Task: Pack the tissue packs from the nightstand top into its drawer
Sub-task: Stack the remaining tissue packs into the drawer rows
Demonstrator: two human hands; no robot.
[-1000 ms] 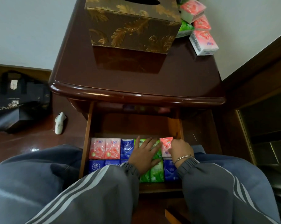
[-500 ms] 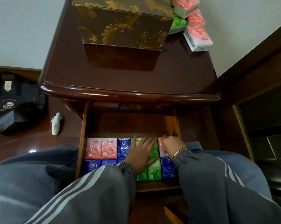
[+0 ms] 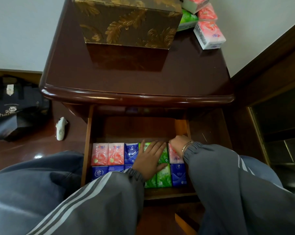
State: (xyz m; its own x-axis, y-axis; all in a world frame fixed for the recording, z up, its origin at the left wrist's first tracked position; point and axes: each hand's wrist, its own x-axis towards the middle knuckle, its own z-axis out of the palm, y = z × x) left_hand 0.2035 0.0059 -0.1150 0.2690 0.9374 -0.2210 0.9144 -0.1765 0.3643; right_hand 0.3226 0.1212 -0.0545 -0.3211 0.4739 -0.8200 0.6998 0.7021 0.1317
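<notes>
View from above onto a dark wooden nightstand with its drawer pulled open toward a person in grey striped sleeves. Inside the drawer, tissue packs lie side by side in 2 rows at the near end: pink, blue and green wrappers, touching one another. The left hand lies flat on the green packs in the middle, palm down, fingers straight and slightly spread. The right hand, with a thin bracelet on the wrist, sits at the right end of the back row; its fingers curl over the far edge of a pink pack that lies against the drawer's right wall, next to the green packs.

On the nightstand top, at the far right corner, 4 loose packs remain, 3 pink and 1 green, bunched just beside a brown tissue box with gold leaf patterns. A dark bag lies on the floor to the left.
</notes>
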